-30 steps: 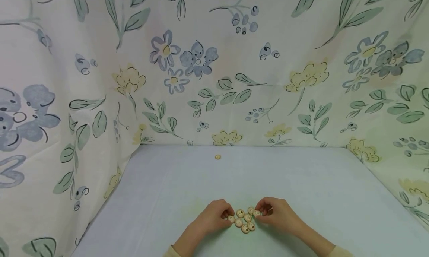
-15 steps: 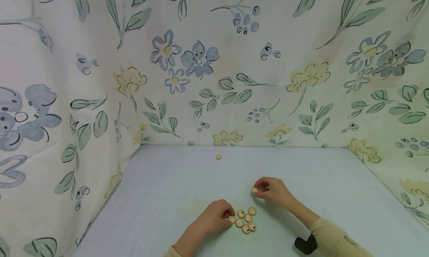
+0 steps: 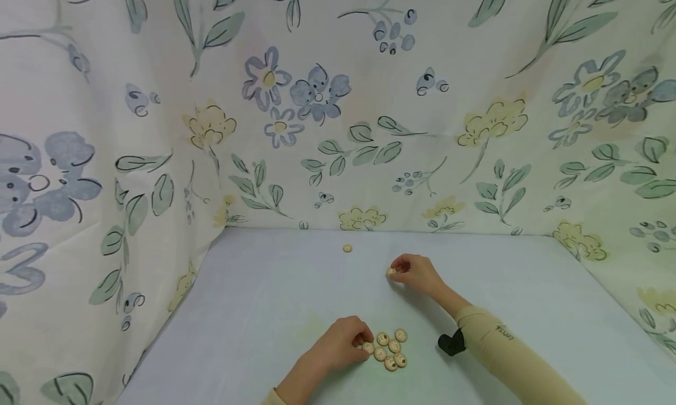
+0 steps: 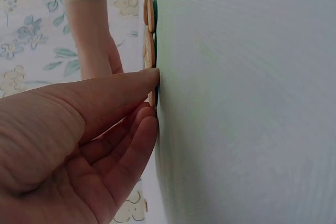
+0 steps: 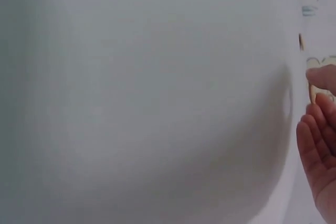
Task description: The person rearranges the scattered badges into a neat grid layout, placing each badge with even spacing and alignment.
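Note:
Small round wooden discs with dark printed marks lie in a loose cluster [image 3: 394, 346] near the front of the table. At the cluster's left edge my left hand [image 3: 340, 343] pinches one wooden disc [image 3: 368, 348] by its rim. The left wrist view shows that disc [image 4: 153, 98] edge-on, thumb on one side and fingers on the other. Farther out, past the cluster, my right hand [image 3: 417, 273] pinches another wooden disc [image 3: 391, 272] between thumb and fingertips. Only part of the right hand [image 5: 321, 124] shows at the edge of the right wrist view.
A lone disc [image 3: 347, 248] lies near the back of the white table [image 3: 274, 287], left of my right hand. Flowered cloth [image 3: 338, 105] hangs behind the table and along both sides. A black strap end [image 3: 451, 343] sticks out from my right sleeve.
My right hand has carried its disc from the cluster's right edge toward the back of the table and slightly left. The left hand keeps its pinch at the cluster.

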Demonstrator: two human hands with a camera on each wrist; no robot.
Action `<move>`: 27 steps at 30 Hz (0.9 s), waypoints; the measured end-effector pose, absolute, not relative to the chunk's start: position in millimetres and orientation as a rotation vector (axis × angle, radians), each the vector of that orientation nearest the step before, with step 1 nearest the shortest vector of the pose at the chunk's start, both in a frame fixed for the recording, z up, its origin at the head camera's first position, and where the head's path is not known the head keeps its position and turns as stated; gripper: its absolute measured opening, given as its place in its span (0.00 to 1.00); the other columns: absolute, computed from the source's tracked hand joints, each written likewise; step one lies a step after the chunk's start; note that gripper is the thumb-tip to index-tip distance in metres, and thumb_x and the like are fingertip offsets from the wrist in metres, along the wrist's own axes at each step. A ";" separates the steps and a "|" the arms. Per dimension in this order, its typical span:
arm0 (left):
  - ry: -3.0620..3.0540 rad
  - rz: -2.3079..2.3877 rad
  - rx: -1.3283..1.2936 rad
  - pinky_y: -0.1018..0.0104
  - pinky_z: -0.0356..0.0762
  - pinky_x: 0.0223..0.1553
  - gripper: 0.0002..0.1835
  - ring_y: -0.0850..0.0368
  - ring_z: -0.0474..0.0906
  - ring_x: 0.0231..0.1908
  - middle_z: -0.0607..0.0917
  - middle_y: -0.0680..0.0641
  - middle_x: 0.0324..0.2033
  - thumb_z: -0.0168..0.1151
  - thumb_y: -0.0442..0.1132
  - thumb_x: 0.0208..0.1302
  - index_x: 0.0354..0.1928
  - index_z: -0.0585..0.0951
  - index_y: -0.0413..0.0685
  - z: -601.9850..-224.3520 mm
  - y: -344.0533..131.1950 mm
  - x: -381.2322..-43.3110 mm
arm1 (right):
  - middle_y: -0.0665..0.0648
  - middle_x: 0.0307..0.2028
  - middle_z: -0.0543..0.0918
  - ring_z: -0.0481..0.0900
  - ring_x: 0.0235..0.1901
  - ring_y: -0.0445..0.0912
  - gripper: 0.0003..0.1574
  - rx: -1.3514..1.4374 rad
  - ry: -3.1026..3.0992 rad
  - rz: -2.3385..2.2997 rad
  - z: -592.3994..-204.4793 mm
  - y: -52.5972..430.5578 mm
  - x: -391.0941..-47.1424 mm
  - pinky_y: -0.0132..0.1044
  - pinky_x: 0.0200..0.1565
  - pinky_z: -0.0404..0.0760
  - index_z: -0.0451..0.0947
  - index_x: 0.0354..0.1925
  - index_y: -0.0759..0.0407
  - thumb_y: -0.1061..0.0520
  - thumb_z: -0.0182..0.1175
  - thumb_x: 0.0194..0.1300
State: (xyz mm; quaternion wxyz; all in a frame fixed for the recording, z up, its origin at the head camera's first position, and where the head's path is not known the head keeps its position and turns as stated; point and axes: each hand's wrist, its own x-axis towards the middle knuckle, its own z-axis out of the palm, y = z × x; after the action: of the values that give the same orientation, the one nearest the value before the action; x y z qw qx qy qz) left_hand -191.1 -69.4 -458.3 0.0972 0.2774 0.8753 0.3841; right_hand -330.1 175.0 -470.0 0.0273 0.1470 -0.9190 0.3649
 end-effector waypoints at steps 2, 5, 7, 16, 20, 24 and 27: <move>2.591 1.135 0.822 0.75 0.73 0.35 0.09 0.69 0.70 0.30 0.76 0.57 0.28 0.71 0.29 0.51 0.36 0.83 0.43 -458.4 -69.0 -191.5 | 0.49 0.28 0.80 0.76 0.30 0.42 0.12 0.438 -2.843 1.109 -469.8 172.2 -338.9 0.36 0.33 0.75 0.82 0.35 0.57 0.55 0.73 0.54; 2.589 1.137 0.807 0.75 0.73 0.35 0.09 0.69 0.70 0.29 0.76 0.57 0.28 0.71 0.29 0.51 0.36 0.83 0.43 -459.0 -68.9 -191.9 | 0.50 0.29 0.80 0.75 0.31 0.43 0.12 0.421 -2.846 1.100 -468.7 166.7 -351.0 0.35 0.33 0.74 0.82 0.36 0.58 0.55 0.72 0.55; 2.588 1.141 0.808 0.75 0.73 0.34 0.09 0.69 0.70 0.29 0.76 0.57 0.28 0.72 0.29 0.51 0.36 0.83 0.43 -459.3 -69.1 -192.2 | 0.51 0.29 0.80 0.75 0.31 0.44 0.13 0.415 -2.847 1.099 -467.4 162.9 -357.7 0.36 0.34 0.74 0.82 0.37 0.59 0.55 0.71 0.56; 2.573 1.161 0.818 0.75 0.73 0.34 0.09 0.70 0.71 0.29 0.76 0.58 0.28 0.71 0.28 0.51 0.35 0.84 0.43 -460.8 -69.3 -192.9 | 0.54 0.31 0.80 0.75 0.34 0.47 0.12 0.343 -2.868 1.101 -468.4 152.6 -381.0 0.39 0.37 0.74 0.80 0.38 0.62 0.57 0.70 0.58; 2.569 1.163 0.814 0.75 0.73 0.34 0.09 0.70 0.71 0.30 0.76 0.58 0.28 0.71 0.28 0.51 0.35 0.84 0.43 -461.3 -68.5 -193.7 | 0.55 0.32 0.80 0.76 0.35 0.47 0.13 0.320 -2.878 1.103 -471.4 150.0 -386.3 0.38 0.38 0.75 0.80 0.39 0.63 0.57 0.69 0.59; 2.578 1.142 0.808 0.76 0.73 0.34 0.09 0.70 0.70 0.29 0.75 0.59 0.27 0.71 0.28 0.51 0.35 0.84 0.44 -461.8 -68.4 -193.4 | 0.56 0.33 0.80 0.76 0.35 0.48 0.13 0.270 -2.886 1.131 -472.1 148.0 -387.1 0.39 0.38 0.76 0.80 0.40 0.64 0.57 0.68 0.60; 2.591 1.125 0.810 0.76 0.73 0.34 0.09 0.71 0.70 0.29 0.75 0.59 0.27 0.71 0.29 0.51 0.35 0.84 0.45 -462.0 -68.9 -193.3 | 0.57 0.33 0.81 0.76 0.35 0.48 0.13 0.230 -2.887 1.154 -471.3 146.3 -387.5 0.39 0.38 0.76 0.79 0.40 0.65 0.58 0.68 0.60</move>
State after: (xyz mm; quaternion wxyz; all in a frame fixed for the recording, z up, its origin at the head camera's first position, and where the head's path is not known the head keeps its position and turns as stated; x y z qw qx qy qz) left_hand -193.3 -68.9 -462.0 0.1013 0.2743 0.8771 0.3810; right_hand -387.5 146.3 -471.3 0.0122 0.0738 -0.9260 0.3701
